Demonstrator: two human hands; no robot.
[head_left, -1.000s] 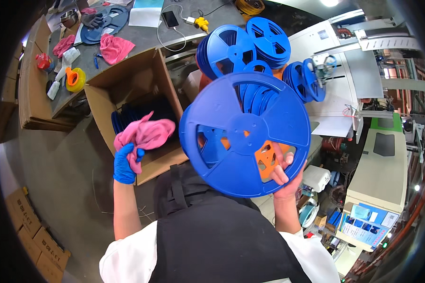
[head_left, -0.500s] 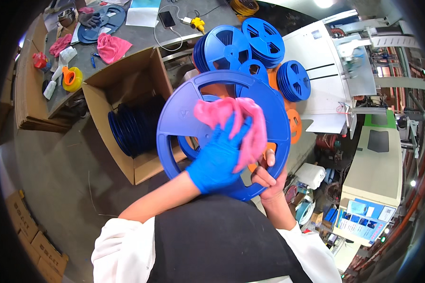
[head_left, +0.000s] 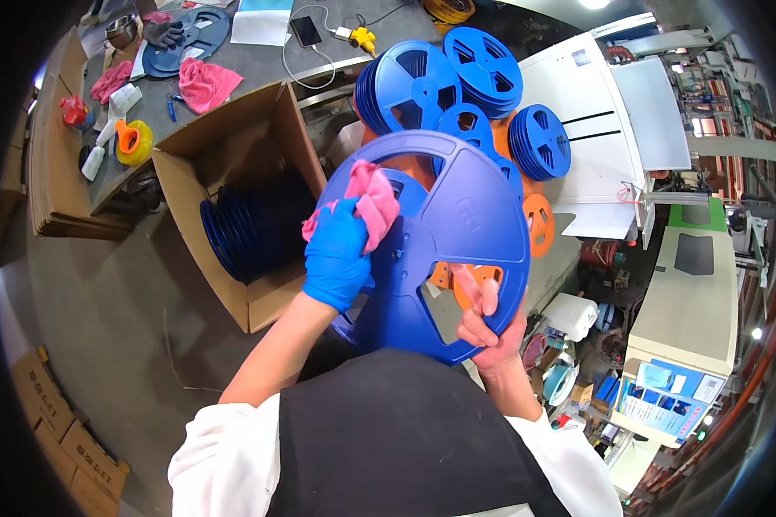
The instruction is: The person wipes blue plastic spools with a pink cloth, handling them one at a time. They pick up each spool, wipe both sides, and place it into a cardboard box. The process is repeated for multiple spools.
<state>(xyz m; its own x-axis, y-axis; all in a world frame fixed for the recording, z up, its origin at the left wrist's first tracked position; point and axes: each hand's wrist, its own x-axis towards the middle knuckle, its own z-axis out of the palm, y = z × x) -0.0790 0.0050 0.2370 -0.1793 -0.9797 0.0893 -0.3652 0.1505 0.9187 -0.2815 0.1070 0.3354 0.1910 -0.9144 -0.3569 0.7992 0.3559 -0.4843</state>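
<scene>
A large blue plastic reel flange (head_left: 474, 198) with wide cutouts is held up in front of my body. My right hand (head_left: 491, 332), bare, grips its lower right rim, with fingers reaching through a cutout. In a blue glove, my left hand (head_left: 336, 258) is closed on a pink cloth (head_left: 372, 200), which lies against the left part of the flange near its rim. Behind the flange stand stacks of similar blue flanges (head_left: 416, 76), with orange pieces (head_left: 538, 222) among them.
Left of the flange an open cardboard box (head_left: 185, 207) holds several dark blue flanges (head_left: 233, 233). A grey table (head_left: 263, 65) behind it carries pink cloths, a phone (head_left: 305, 33) and a yellow bottle (head_left: 136, 148). A cream machine (head_left: 681, 302) stands at the right.
My left hand has moved left with the pink cloth, from the flange's middle to its left side. The flange has turned, so its cutouts sit differently. My right hand still grips the rim.
</scene>
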